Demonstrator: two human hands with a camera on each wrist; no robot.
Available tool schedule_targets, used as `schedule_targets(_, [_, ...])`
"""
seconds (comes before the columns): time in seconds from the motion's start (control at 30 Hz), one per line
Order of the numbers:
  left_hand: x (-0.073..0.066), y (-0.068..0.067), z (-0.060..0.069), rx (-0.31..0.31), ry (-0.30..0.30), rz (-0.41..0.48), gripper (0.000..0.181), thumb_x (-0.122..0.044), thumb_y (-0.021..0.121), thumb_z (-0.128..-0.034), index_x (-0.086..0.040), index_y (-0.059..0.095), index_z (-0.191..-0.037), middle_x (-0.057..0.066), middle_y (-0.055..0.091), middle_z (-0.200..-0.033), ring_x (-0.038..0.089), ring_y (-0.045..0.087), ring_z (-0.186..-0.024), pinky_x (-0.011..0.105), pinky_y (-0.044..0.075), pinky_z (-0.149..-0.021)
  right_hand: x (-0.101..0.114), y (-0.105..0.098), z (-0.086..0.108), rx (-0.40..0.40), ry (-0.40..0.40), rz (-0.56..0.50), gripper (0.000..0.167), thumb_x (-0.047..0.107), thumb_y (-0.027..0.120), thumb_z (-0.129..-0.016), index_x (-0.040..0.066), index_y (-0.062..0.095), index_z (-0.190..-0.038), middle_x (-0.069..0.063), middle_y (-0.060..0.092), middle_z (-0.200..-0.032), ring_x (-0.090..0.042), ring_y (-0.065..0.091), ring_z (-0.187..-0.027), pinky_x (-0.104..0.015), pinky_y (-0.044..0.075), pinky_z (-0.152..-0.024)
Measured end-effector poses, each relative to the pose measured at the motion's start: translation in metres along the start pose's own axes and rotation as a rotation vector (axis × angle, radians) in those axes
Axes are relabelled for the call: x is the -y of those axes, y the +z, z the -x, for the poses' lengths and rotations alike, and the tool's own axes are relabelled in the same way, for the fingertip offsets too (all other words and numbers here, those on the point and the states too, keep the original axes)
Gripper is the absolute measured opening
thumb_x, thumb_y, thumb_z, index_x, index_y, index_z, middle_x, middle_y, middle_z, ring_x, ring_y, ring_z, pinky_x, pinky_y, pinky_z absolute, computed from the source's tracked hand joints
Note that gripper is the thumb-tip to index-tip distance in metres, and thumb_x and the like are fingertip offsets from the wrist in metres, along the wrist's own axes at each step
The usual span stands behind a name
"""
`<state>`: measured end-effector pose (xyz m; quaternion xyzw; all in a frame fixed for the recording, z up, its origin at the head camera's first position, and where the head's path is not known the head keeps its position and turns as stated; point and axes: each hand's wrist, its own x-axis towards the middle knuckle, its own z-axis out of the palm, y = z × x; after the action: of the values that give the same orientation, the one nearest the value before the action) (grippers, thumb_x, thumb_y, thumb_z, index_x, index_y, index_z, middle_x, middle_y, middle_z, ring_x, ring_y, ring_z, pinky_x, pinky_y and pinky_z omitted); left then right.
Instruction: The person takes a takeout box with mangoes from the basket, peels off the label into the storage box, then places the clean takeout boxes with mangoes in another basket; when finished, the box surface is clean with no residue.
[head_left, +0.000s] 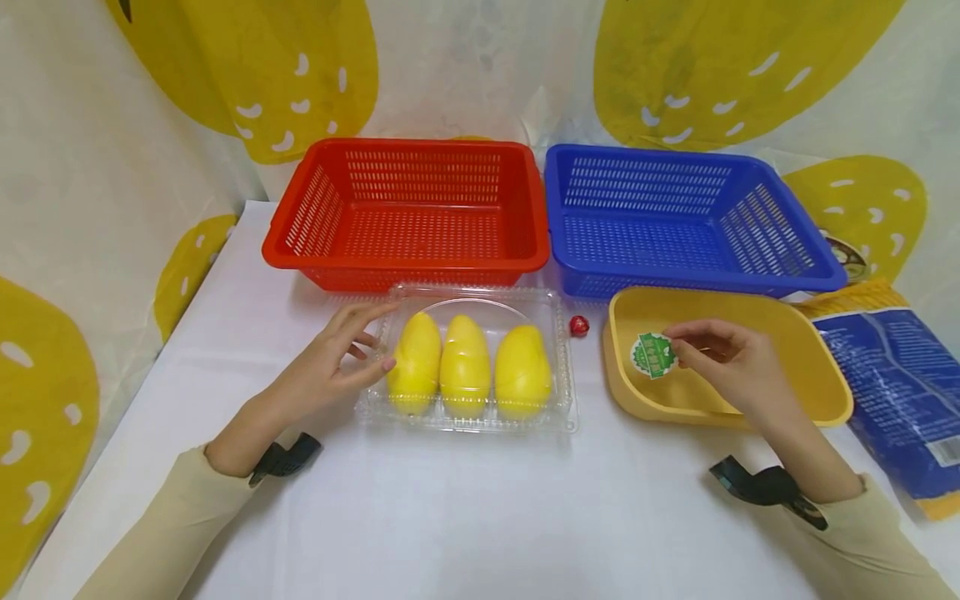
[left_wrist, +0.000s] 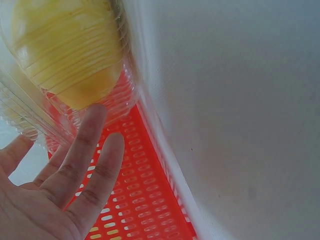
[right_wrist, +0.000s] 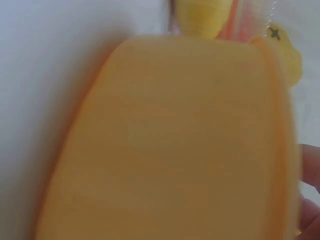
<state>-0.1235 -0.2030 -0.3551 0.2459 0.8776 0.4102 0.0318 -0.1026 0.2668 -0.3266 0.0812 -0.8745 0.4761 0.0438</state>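
Observation:
A clear plastic clamshell box (head_left: pixel 468 421) lies on the table with three yellow mangoes (head_left: pixel 465 367) inside, and its lid appears closed. My left hand (head_left: pixel 330 354) is at the box's left side with fingers spread and slightly bent. In the left wrist view, the fingertips (left_wrist: pixel 95 117) lie against or very near the clear plastic beside one mango (left_wrist: pixel 70 55). My right hand (head_left: pixel 731 358) pinches a round green-and-white sticker (head_left: pixel 654 356) between thumb and finger, above the yellow tub (head_left: pixel 727 417). In the right wrist view, the tub's wall hides most of that hand.
Behind the box stands a red basket (head_left: pixel 405 271), with a blue basket (head_left: pixel 697 279) to its right. A small red wrapped ball (head_left: pixel 578 326) sits between box and tub. At the far right lies a blue-and-yellow bag (head_left: pixel 900 383).

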Motion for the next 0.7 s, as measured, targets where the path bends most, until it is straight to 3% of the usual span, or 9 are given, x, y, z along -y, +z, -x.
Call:
schedule_targets(0.17, [0.000,0.000,0.001,0.001,-0.007,-0.001,0.070,-0.021,0.068,-0.0915,-0.023,0.033,-0.152,0.008,0.039,-0.142,0.023,0.061,-0.104,0.044,0.054,-0.088,-0.011,-0.002,0.000,-0.015,-0.021,0.067,0.017,0.000,0.066,-0.090,-0.008,0.066,-0.105,0.024,0.066,-0.090,0.002,0.063,-0.075,-0.009,0.051,-0.067])
schedule_targets(0.37, [0.000,0.000,0.001,0.002,-0.012,-0.006,0.069,-0.021,0.068,-0.0917,-0.023,0.033,-0.152,0.008,0.039,-0.141,0.022,0.060,-0.103,0.043,0.054,-0.088,-0.025,-0.009,-0.001,-0.010,-0.024,0.163,0.017,-0.001,0.066,-0.090,-0.007,0.068,-0.105,0.028,0.063,-0.088,0.005,0.059,-0.074,-0.007,0.049,-0.065])
schedule_targets(0.6, [0.001,0.000,0.001,0.003,-0.005,-0.009,0.069,-0.021,0.068,-0.0917,-0.024,0.034,-0.152,0.007,0.039,-0.141,0.022,0.060,-0.103,0.043,0.054,-0.088,-0.037,-0.020,-0.005,0.024,0.019,0.234,0.020,0.008,0.066,-0.092,-0.007,0.068,-0.105,0.006,0.072,-0.088,0.007,0.058,-0.073,-0.008,0.048,-0.064])
schedule_targets(0.7, [0.001,0.000,0.001,0.006,-0.003,0.004,0.069,-0.020,0.068,-0.0918,-0.024,0.034,-0.152,0.007,0.038,-0.142,0.022,0.060,-0.103,0.044,0.054,-0.088,-0.042,-0.026,-0.007,0.036,0.045,0.256,0.021,0.010,0.065,-0.093,-0.007,0.068,-0.106,0.006,0.072,-0.088,0.009,0.057,-0.073,-0.007,0.047,-0.064])
